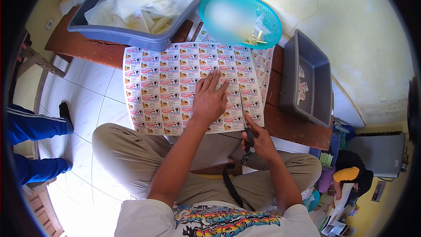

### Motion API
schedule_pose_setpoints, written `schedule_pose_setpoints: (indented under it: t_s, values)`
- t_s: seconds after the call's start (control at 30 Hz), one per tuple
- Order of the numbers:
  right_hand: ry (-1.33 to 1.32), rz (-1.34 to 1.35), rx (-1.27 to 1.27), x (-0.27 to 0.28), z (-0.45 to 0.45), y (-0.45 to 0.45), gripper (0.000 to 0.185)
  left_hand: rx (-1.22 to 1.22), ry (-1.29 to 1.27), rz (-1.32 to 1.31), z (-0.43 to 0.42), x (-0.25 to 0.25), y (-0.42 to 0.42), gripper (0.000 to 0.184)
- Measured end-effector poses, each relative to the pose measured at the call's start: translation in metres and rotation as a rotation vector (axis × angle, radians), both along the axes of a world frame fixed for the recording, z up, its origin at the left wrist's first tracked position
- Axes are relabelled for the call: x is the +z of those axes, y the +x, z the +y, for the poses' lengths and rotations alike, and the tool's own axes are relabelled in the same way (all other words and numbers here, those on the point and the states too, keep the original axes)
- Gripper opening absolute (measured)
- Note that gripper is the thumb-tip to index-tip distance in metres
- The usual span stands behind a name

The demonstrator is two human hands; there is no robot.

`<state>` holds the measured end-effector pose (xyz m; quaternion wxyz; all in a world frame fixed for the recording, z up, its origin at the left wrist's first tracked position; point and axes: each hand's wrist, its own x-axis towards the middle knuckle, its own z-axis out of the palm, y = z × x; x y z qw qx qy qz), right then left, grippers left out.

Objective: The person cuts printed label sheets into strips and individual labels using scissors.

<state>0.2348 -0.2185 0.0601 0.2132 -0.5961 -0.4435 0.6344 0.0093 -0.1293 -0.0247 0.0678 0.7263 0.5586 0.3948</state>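
Head view: a printed sheet [151, 87] lies on the brown bench [298, 134], overhanging toward the lap, longer side to side than front to back.
Scissors [249, 138]: at the sheet's right part; dark looped handles toward the person, slim blades pointing away and slightly left, long axis front to back.
Right hand [262, 144]: fingers curled round the handles, grasping them.
Left hand [209, 101]: palm down on the sheet, fingers spread, gripping nothing.
Paper: thin, pale, patterned with rows of small coloured rectangles.
Blue-grey tub [131, 38]: rigid plastic, rounded corners, heaped with crinkled translucent sheets.
Turquoise basket [272, 19]: oval, meshed, holding yellowish strips; partly blurred.
Grey bin [318, 72]: deep, smooth, rectangular, holding small printed pieces.
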Motion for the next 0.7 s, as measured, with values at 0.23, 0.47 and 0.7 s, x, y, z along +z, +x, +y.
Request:
schedule_pose_setpoints:
  t_s: [0.23, 0.47, 0.7]
  values:
    - [0.022, 0.000, -0.003, -0.004, 0.008, -0.002, 0.076, -0.002, 0.007, -0.002, -0.001, 0.000, -0.001, 0.038]
    - [0.033, -0.045, 0.002, -0.003, 0.012, -0.007, 0.076, 0.003, 0.008, 0.000, -0.002, 0.003, -0.001, 0.039]
    - [0.041, -0.020, -0.008, -0.004, 0.014, -0.009, 0.075, 0.001, 0.007, -0.003, -0.002, 0.002, -0.001, 0.038]
